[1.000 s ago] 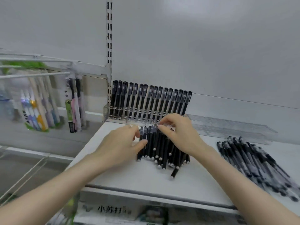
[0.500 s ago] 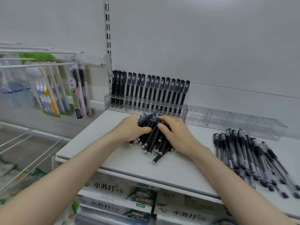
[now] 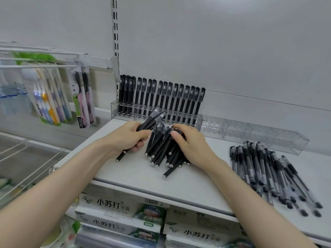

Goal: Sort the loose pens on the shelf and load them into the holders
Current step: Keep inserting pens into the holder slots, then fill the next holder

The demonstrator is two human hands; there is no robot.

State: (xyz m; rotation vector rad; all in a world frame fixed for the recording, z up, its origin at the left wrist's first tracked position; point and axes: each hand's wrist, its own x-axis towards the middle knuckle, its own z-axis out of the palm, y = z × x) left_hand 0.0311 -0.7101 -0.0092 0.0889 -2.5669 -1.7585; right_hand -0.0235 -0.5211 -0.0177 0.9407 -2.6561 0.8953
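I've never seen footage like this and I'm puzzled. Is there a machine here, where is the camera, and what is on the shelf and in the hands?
There is no machine. A person works with bare hands, filmed by a wide-angle camera worn on their head and looking down. The left hand grips a handful of pens. The right hand curls over a pile of black pens on the white shelf. Behind them, a clear full holder carries a row of upright pens, and an empty holder sits to its right. A second pile of clear-barrelled pens lies at far right. Toothbrush packs hang at left.
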